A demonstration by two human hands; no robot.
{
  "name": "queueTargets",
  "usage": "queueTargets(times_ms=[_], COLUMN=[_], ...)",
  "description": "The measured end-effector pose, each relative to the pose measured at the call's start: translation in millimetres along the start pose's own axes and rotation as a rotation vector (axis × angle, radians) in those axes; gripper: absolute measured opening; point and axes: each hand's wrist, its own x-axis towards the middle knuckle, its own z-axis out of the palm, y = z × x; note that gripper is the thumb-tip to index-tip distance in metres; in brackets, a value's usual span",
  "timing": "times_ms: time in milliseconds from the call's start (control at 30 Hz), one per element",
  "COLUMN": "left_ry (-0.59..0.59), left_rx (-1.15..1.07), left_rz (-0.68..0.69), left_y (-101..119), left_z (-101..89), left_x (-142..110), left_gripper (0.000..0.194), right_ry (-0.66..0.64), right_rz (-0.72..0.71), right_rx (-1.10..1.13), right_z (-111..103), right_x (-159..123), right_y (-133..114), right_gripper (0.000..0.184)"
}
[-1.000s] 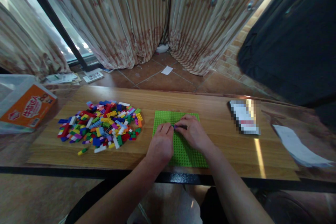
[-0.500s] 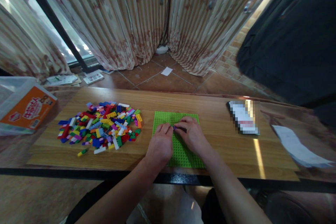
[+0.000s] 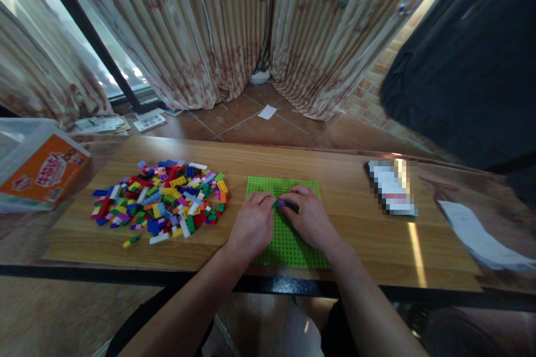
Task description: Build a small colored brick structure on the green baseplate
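Over the green studded baseplate (image 3: 288, 245), my two hands meet with fingertips close together. My left hand (image 3: 253, 223) pinches a small dark green toy brick (image 3: 275, 204). A small purple toy brick (image 3: 281, 202) lies in the pinch of my right hand (image 3: 309, 216), right beside the green one; I cannot tell whether the two are joined. Something dark (image 3: 292, 206) shows under my right fingers, a brick or shadow. To the left spreads a pile of loose, many-coloured toy bricks (image 3: 167, 195).
A clear plastic tub (image 3: 25, 142) with an orange label stands at the far left. On the right of the wooden tabletop (image 3: 352, 245) lies a blurred-out phone-like object (image 3: 391, 187). White paper (image 3: 481, 234) rests beyond it. One yellow-green brick piece (image 3: 130, 242) sits near the front edge.
My fingertips have parted slightly, and the green brick and more of the purple one now show between them. The whole view has shifted a little. The pile looks unchanged.
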Motion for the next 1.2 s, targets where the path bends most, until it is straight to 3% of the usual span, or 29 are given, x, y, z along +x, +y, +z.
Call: queueTargets(times_ms=[500, 1200], left_ry=[-0.050, -0.158], left_rx=[0.048, -0.033], left_rz=[-0.149, -0.145], left_y=[-0.1, -9.1], left_z=[-8.4, -19.1], left_x=[10.4, 18.5], left_gripper=[0.017, 0.015], right_ry=[0.035, 0.041], right_rz=[-0.045, -0.049], right_rx=[-0.002, 0.003], right_z=[8.7, 9.4], right_x=[0.2, 2.9], right_y=[-4.3, -1.4], right_gripper=[0.017, 0.014])
